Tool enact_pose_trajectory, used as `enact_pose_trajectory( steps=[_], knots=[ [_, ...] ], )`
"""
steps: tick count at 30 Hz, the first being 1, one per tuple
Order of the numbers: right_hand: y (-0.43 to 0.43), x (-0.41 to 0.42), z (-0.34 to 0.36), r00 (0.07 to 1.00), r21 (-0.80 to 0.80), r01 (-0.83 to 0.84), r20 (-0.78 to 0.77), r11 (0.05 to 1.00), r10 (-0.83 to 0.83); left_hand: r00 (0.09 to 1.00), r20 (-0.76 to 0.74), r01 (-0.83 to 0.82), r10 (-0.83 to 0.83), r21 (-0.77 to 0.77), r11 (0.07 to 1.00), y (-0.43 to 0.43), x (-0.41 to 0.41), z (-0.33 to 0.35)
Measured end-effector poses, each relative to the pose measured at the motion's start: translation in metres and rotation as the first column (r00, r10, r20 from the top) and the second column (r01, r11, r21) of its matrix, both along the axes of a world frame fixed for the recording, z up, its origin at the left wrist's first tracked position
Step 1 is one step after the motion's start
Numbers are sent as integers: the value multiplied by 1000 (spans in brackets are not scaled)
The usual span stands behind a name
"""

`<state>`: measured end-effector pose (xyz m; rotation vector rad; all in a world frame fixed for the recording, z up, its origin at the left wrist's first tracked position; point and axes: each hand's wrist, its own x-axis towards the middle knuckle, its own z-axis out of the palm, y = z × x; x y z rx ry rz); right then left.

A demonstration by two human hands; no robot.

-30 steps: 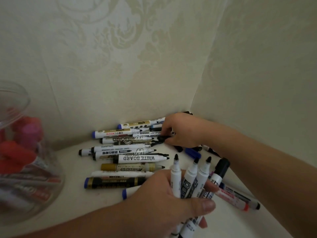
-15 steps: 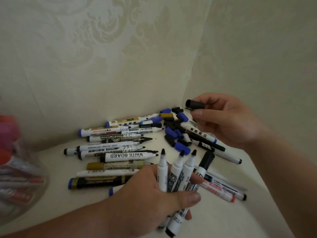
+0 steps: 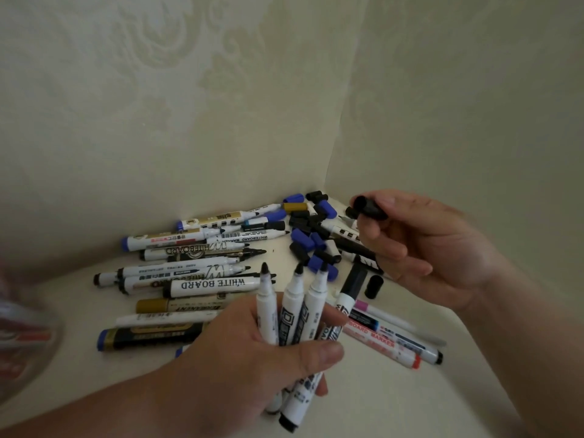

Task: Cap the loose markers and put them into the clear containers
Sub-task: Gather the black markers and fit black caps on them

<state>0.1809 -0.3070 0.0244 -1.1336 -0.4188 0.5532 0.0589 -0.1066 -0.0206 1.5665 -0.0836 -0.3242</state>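
The bundle of markers [image 3: 294, 314] stands upright in the left hand [image 3: 252, 352], whose fingers and thumb wrap it tightly. Three of them show bare black tips and the fourth wears a black cap. The right hand [image 3: 420, 248] pinches a single black cap [image 3: 369, 208] between thumb and fingertips, raised above the surface and clear of the bundle. A second ago that hand was down among the loose caps [image 3: 309, 238]; half a second ago it already held the cap up, and now the cap sits a little lower and nearer the bundle's tips.

More loose markers [image 3: 205, 248] lie side by side on the cream surface [image 3: 379, 403], most uncapped, with the blue and black caps heaped in the corner just beyond them. A few markers lie to the right of the bundle. The clear container [image 3: 19, 327] is a blur at the left edge, further out of view than before. Pale patterned wallpaper [image 3: 189, 90] covers both walls.
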Motion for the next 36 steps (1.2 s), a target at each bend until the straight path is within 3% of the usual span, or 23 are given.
enact_pose_trajectory(
  steps=[5,12,21,28,33,36],
  knots=[
    [3,-8,3,977,-68,119,184,991,-104,1000,5,-15,15,15,1000,-3,1,1],
    [8,-18,-1,936,-11,93,343,996,-83,1000,-8,-11,11,32,999,-4,1,2],
    [11,-31,-4,754,15,39,656,999,-39,1000,-10,-3,3,19,1000,-7,1,1],
    [8,-34,-1,645,-95,99,764,991,8,1000,-4,-8,8,37,999,-7,1,0],
    [3,-37,2,720,-289,99,681,952,132,1000,-11,-12,12,39,999,-8,1,-3],
    [0,-38,8,722,-324,110,676,940,149,1000,-12,-6,7,51,999,-9,0,-3]
  ],
)
